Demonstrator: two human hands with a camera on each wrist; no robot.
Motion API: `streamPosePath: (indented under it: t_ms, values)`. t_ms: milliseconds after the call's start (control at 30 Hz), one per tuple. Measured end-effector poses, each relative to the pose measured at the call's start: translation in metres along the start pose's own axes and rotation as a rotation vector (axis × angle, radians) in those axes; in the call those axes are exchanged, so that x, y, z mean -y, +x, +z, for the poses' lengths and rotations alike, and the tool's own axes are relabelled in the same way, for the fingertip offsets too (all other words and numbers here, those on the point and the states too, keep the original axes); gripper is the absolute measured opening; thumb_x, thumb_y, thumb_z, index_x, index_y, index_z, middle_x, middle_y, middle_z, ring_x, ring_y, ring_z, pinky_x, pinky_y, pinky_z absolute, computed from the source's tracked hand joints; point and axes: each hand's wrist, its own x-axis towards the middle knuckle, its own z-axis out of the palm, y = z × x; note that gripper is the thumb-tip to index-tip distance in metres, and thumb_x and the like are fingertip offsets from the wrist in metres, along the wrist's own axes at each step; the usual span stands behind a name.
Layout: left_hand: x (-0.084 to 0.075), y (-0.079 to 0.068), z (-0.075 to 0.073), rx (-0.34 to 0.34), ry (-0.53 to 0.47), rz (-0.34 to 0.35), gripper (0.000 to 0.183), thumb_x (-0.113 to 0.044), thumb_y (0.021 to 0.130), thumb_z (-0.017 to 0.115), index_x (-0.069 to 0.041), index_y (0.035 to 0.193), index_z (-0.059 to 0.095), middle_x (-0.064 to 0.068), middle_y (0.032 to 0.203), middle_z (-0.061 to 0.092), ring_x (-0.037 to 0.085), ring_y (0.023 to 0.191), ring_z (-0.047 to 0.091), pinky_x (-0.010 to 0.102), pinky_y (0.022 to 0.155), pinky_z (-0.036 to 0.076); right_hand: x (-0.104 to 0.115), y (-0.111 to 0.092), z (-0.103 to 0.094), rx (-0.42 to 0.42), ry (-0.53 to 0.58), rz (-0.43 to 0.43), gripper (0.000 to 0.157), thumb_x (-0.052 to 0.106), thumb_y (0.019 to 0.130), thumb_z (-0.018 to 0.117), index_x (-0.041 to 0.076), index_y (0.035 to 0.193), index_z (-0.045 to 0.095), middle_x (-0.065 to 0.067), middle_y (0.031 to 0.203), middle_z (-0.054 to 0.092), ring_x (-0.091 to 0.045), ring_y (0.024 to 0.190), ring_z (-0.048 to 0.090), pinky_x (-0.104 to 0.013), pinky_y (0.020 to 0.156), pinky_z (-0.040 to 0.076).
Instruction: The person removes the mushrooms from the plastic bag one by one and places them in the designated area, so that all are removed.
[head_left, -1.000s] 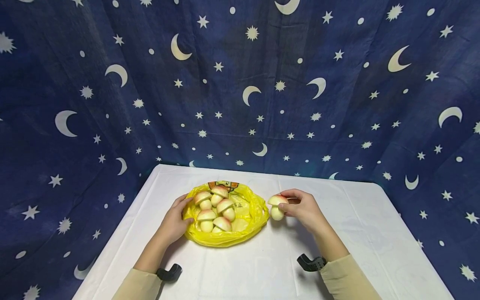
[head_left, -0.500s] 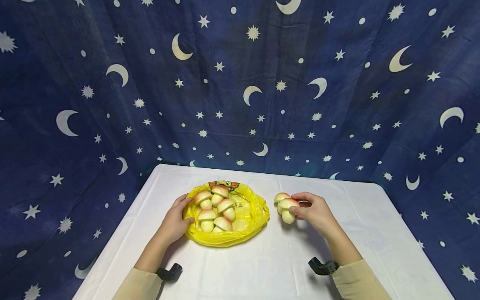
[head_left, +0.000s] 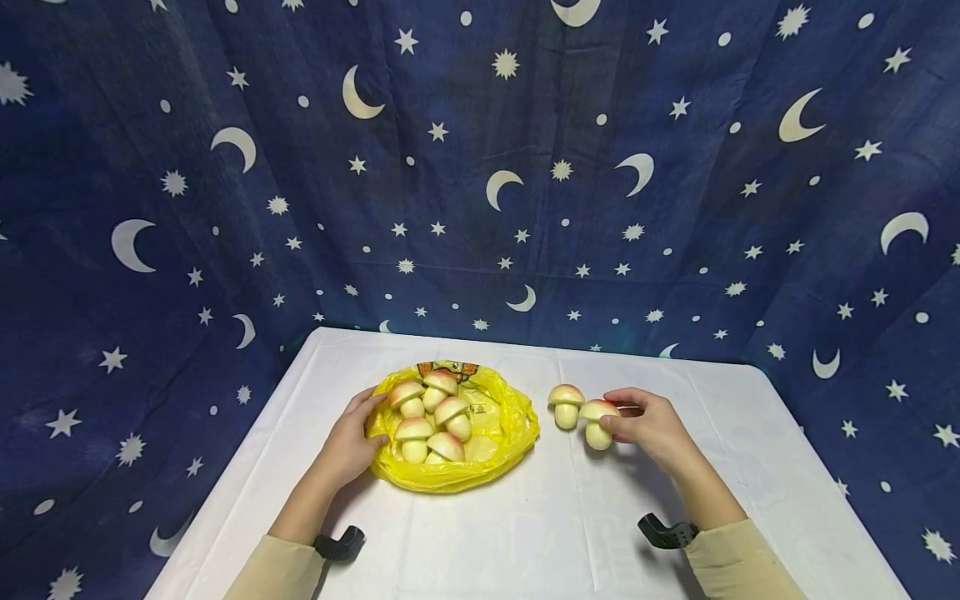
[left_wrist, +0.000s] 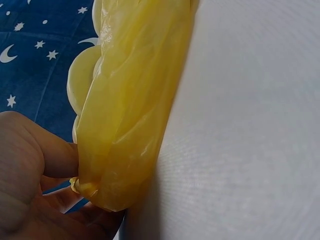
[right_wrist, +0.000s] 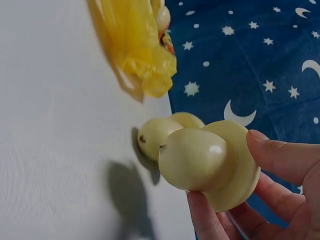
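Note:
My left hand [head_left: 349, 442] grips the left rim of a yellow plastic bag [head_left: 444, 481], which lies with its mouth spread. Inside sit several toy-like mushrooms [head_left: 451, 411], pale with reddish-tinged caps. Close up in the left wrist view, the thumb presses on the bag wall [left_wrist: 125, 115] and the other fingers are partly hidden behind it. To the right of the bag, my right hand [head_left: 652, 429] pinches one more mushroom [head_left: 597, 433] by its cap, stem downward, close over the table. Another mushroom [head_left: 566, 408] stands upright on the table between it and the bag.
A white cloth covers the table [head_left: 480, 542]. Behind and at the sides hangs a dark blue curtain [head_left: 465, 275] with moons and stars. Black wrist mounts [head_left: 340, 546] project inward from both forearms.
The right hand has moved right with its mushroom, away from the bag. The standing mushroom, hidden behind it earlier, now shows fully. The left hand keeps its place on the bag.

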Motion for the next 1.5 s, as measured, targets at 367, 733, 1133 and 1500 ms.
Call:
streamPosePath:
  t_ms: [367, 733, 1133, 1500]
  values:
    - [-0.001, 0.000, 0.000, 0.002, -0.001, 0.000, 0.069, 0.000, 0.095, 0.071, -0.006, 0.160, 0.049, 0.013, 0.176, 0.030, 0.043, 0.163, 0.030, 0.062, 0.133, 0.025, -0.014, 0.010, -0.017, -0.003, -0.052, 0.017, 0.059, 0.010, 0.092, 0.084, -0.008, 0.143, 0.061, -0.026, 0.135, 0.068, -0.006, 0.095, 0.069, -0.033, 0.079, 0.068]
    - [-0.004, -0.001, -0.001, 0.000, 0.002, 0.009, 0.069, 0.001, 0.095, 0.071, -0.003, 0.160, 0.048, 0.014, 0.176, 0.031, 0.042, 0.163, 0.031, 0.062, 0.134, 0.026, -0.023, 0.022, -0.019, -0.010, -0.082, 0.053, 0.058, 0.010, 0.093, 0.082, -0.008, 0.144, 0.060, -0.030, 0.139, 0.065, -0.007, 0.096, 0.070, -0.036, 0.084, 0.069]
    - [-0.001, 0.000, 0.000, 0.003, -0.003, -0.002, 0.069, 0.000, 0.096, 0.071, -0.006, 0.160, 0.048, 0.012, 0.177, 0.029, 0.042, 0.164, 0.029, 0.061, 0.134, 0.025, -0.029, 0.038, -0.019, -0.009, -0.068, 0.050, 0.059, 0.010, 0.094, 0.082, -0.008, 0.145, 0.059, -0.029, 0.142, 0.064, -0.004, 0.095, 0.068, -0.032, 0.083, 0.068]
    - [0.000, -0.001, 0.000, 0.006, 0.001, 0.000, 0.069, 0.000, 0.096, 0.071, -0.006, 0.160, 0.048, 0.012, 0.176, 0.030, 0.042, 0.164, 0.030, 0.062, 0.134, 0.026, -0.030, 0.043, -0.018, -0.005, -0.075, 0.045, 0.055, 0.010, 0.098, 0.077, -0.008, 0.145, 0.058, -0.031, 0.144, 0.063, -0.002, 0.097, 0.067, -0.031, 0.085, 0.068]
